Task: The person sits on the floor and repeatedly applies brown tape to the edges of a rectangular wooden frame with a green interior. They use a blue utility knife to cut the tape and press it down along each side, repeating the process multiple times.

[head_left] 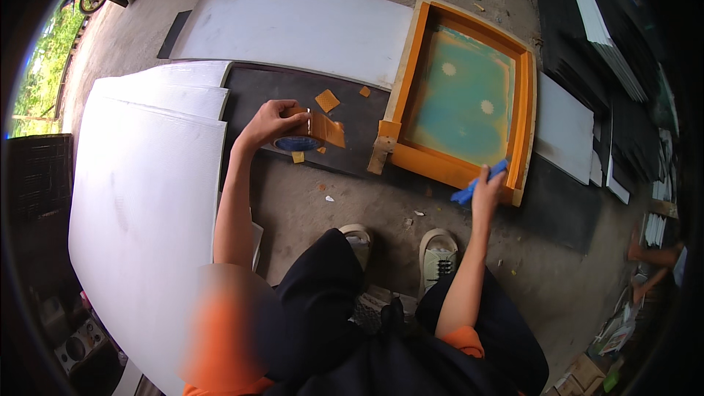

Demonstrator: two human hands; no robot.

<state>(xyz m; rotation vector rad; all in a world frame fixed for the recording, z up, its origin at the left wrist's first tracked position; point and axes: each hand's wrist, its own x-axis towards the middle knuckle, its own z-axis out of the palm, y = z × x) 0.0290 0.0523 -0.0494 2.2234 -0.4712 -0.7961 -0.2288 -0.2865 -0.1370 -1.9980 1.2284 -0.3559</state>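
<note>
My left hand (273,123) is closed around a wide roll of brown packing tape (320,126) with a blue core. A loose end of the tape sticks out to the right. My right hand (487,195) grips a slim blue tool (466,193), perhaps a utility knife; its tip is hard to make out. That hand is over the near right corner of a screen-printing frame (455,163). Brown tape lines the inner walls of the frame. Its green mesh (458,95) has two pale round marks.
Large white corrugated sheets (150,176) are stacked at the left, and another white sheet (293,33) lies beyond. Orange scraps (327,100) dot a black sheet (257,92). Stacked dark sheets (579,51) stand at the right. Another person's arm (655,257) shows at the right edge.
</note>
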